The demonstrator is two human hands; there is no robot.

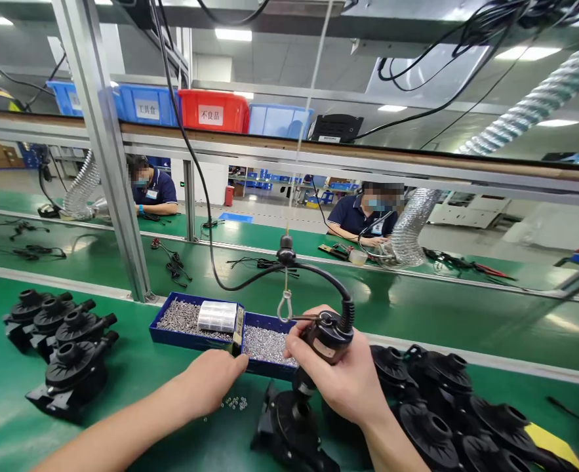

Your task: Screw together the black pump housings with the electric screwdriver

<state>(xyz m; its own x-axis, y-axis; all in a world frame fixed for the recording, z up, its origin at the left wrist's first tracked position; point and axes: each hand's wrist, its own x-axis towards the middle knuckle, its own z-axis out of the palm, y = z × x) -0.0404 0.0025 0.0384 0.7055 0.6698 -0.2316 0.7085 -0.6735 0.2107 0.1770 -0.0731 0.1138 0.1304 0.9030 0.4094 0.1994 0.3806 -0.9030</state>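
Screwdriver: black power tool (326, 337), thick-bodied and rounded at the top, with a pale label on its side; held with its nose down over the near pump.
Cord and hanger: black cable (333, 278) curves out of the tool's top; a metal loop (285, 308) hangs beside it.
Right hand: the hand (351, 380) is closed around the screwdriver body, thumb across the near side.
Near pump: black plastic unit (292, 429) on the green counter (161, 436); round body, short upright spout, blocky bracket at left. Contact with the tool tip cannot be determined.
Left hand: the hand (215, 380) is partly curled, thumb extended beside the trays; fingertips hidden, so its hold cannot be determined.
Left tray: blue (191, 339), containing screws and a silvery roll (218, 316).
Right tray: blue (269, 368), containing small shiny metal parts.
Loose parts: small pieces (237, 402) on the counter, near the left hand.
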